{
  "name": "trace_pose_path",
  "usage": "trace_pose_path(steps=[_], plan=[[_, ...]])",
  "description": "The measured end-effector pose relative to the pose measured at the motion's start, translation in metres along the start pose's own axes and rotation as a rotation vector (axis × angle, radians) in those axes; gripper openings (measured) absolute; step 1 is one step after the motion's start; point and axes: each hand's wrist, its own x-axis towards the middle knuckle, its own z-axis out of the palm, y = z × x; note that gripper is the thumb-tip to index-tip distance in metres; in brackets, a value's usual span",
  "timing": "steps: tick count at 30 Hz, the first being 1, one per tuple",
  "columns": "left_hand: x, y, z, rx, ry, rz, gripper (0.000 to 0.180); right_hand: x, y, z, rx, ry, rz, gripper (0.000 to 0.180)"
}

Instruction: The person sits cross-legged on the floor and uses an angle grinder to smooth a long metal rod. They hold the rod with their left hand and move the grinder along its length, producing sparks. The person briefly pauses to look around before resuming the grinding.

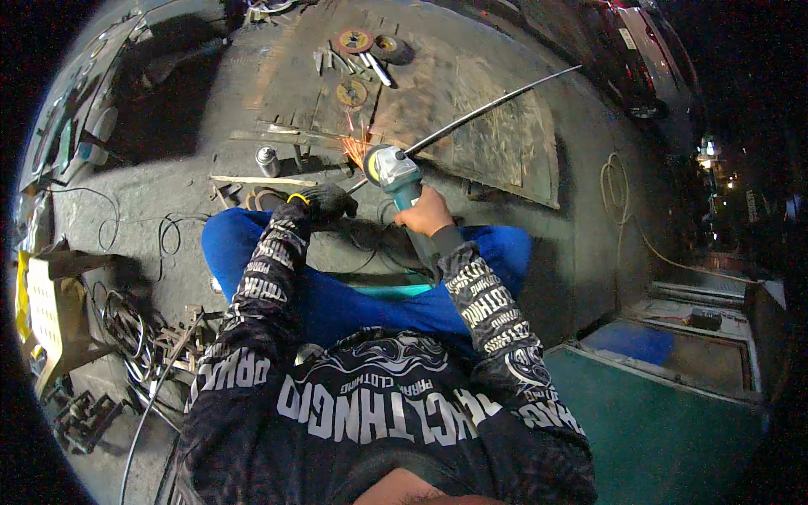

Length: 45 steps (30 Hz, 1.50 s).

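it is dark, and the concrete floor (168,185) holds a flat metal sheet (497,135). one grinder (396,177) is gripped in the bare right hand (427,212), sparking on one long rod (488,105). the gloved left hand (328,202) presses down, fingers curled. three discs (353,40) and one spray can (268,160) lie nearby.

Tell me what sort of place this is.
Probably an outdoor metalwork spot at night. The right hand runs an angle grinder that throws sparks off a metal rod, spare grinding discs lie on the concrete floor, and scrap metal is piled nearby.
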Motion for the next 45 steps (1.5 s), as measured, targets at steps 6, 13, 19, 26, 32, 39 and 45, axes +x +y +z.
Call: trace_pose_path(steps=[6,13,19,26,32,39,45], plan=[[0.017,-0.003,-0.009,0.082,-0.005,0.009,0.020,0.027,0.014,-0.016,0.068,0.110,0.033,0.059],[0.025,-0.005,-0.003,-0.158,-0.109,-0.170,0.016,0.068,0.050,-0.053,-0.018,0.113,0.148,0.056],[0.032,-0.018,-0.003,-0.090,-0.033,-0.100,0.017,0.141,0.098,-0.087,-0.058,0.208,0.209,0.061],[0.042,-0.012,-0.009,-0.185,0.001,-0.265,0.018,0.232,0.132,-0.158,-0.373,-0.098,0.046,0.061],[0.046,-0.013,-0.002,-0.202,0.017,-0.398,0.021,0.290,0.151,-0.203,-0.106,0.075,0.379,0.060],[0.043,-0.025,0.016,-0.361,-0.026,-0.490,0.024,0.321,0.160,-0.218,-0.168,0.043,0.208,0.065],[0.034,-0.012,0.006,-0.368,-0.056,-0.481,0.020,0.318,0.171,-0.165,-0.220,0.160,0.218,0.063]])
